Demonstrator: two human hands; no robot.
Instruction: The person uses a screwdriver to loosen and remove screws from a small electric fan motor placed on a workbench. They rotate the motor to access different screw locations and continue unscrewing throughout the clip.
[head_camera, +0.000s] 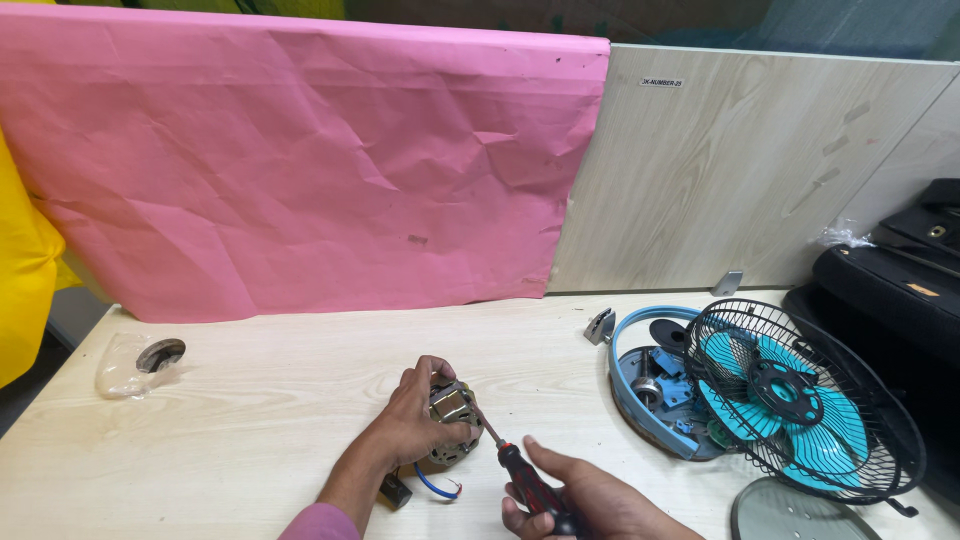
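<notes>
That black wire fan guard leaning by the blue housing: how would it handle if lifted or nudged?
The guard is open wire mesh, so probably light for its size and slightly springy. It sits tilted against the housing, so a nudge may tip or slide it. Being round, it could roll on its rim.

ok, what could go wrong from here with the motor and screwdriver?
1. The screwdriver tip sits right beside the left hand gripping the motor; a slip could jab the fingers.
2. The motor is held only by that hand on the table, so pushing may twist it loose.
3. The blue wire trails under the motor and could get snagged or pinched.
</notes>
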